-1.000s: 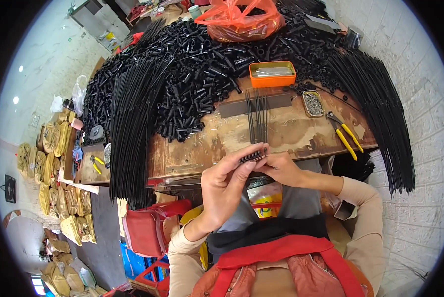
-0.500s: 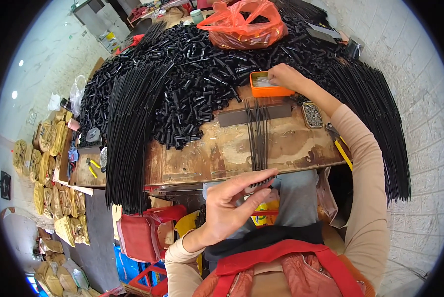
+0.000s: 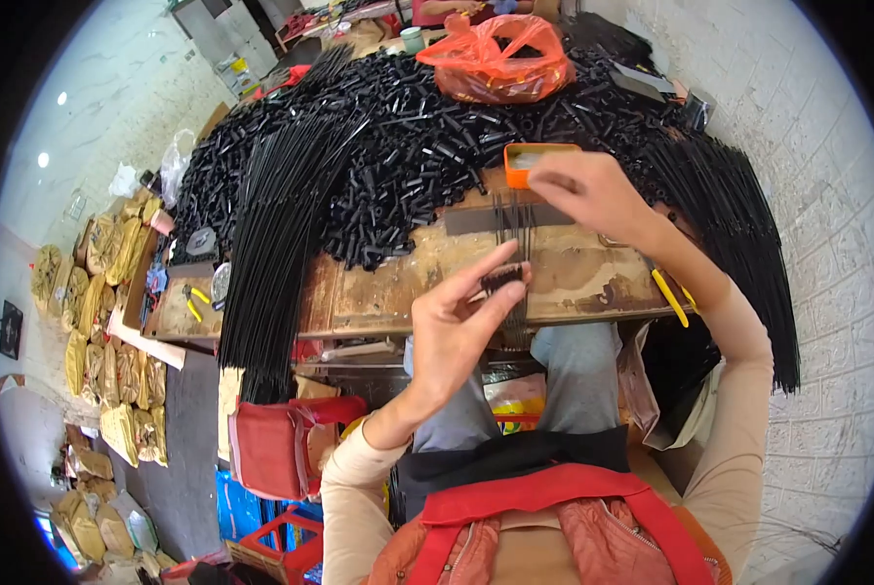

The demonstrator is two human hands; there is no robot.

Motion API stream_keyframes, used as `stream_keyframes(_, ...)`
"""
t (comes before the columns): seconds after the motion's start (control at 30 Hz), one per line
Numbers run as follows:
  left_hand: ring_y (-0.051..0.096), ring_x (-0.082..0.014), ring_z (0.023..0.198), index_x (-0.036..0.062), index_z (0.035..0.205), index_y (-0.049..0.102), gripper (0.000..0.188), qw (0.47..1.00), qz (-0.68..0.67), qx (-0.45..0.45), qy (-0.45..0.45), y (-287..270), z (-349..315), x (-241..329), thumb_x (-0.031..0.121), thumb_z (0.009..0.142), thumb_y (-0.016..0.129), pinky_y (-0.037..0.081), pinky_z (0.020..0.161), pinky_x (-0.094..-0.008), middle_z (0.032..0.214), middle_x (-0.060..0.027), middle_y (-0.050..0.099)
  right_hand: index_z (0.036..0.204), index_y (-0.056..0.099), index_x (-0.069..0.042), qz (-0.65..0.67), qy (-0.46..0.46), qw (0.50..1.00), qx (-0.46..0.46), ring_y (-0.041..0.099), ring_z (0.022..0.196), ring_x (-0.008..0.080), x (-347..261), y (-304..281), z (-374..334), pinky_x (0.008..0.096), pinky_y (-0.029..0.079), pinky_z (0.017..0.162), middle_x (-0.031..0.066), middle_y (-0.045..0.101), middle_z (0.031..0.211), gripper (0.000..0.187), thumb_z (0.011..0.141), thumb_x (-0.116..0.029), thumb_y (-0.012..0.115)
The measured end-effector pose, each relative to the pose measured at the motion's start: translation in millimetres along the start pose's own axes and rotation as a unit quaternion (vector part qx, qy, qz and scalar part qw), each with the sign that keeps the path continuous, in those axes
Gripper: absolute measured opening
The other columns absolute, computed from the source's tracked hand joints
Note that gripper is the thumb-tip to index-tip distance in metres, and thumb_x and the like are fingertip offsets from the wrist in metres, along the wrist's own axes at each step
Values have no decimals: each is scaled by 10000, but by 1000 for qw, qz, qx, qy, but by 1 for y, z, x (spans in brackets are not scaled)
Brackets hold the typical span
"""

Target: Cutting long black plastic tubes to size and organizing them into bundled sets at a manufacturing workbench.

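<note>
My left hand (image 3: 447, 327) is closed in a pinch round the near ends of several thin black rods (image 3: 516, 222) just over the table edge. Their other ends reach away across a flat dark bar (image 3: 464, 221) on the wooden table. My right hand (image 3: 598, 198) is raised beyond the left one, fingers drawn together and partly blurred; whatever they hold cannot be made out. Right behind it stands an orange box (image 3: 517, 179) with small pale pieces inside, partly covered by the hand.
A heap of short black tubes (image 3: 388, 185) covers the table's back. Long black rod bundles hang over the edge at left (image 3: 276, 253) and right (image 3: 749, 224). Yellow-handled pliers (image 3: 668, 296) lie by my right forearm, another pair (image 3: 195, 302) far left. A red plastic bag (image 3: 500, 68) tops the heap.
My right hand has come out of the orange box and moved nearer to me. My left hand has moved forward and up with the rods still in it.
</note>
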State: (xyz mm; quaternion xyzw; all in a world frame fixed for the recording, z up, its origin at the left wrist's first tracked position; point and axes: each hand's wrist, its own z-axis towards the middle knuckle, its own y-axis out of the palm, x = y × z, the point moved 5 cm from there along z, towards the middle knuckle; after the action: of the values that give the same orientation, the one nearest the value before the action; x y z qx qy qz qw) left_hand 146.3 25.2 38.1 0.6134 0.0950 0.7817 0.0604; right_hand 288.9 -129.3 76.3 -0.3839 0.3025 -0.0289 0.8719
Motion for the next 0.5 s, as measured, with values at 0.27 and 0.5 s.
stream_keyframes(0.27,681,-157,913,-51,1137,654,238,1000,8,-18,-19,-3,4,-2,-25,904,617,570,853,-286,1003,-139,704,1205,656,-96,-175,-127,976,31,615,739,244,-103,-1,-63,330,505,608,86,622,888,507,723,60,663)
stream_keyframes(0.5,684,-156,886,-47,1129,660,232,1000,6,-4,-17,-5,3,-1,-7,903,628,572,829,-273,986,-130,707,1249,628,-74,-190,-126,973,32,565,717,240,-106,8,-69,346,486,585,82,547,847,577,692,76,650)
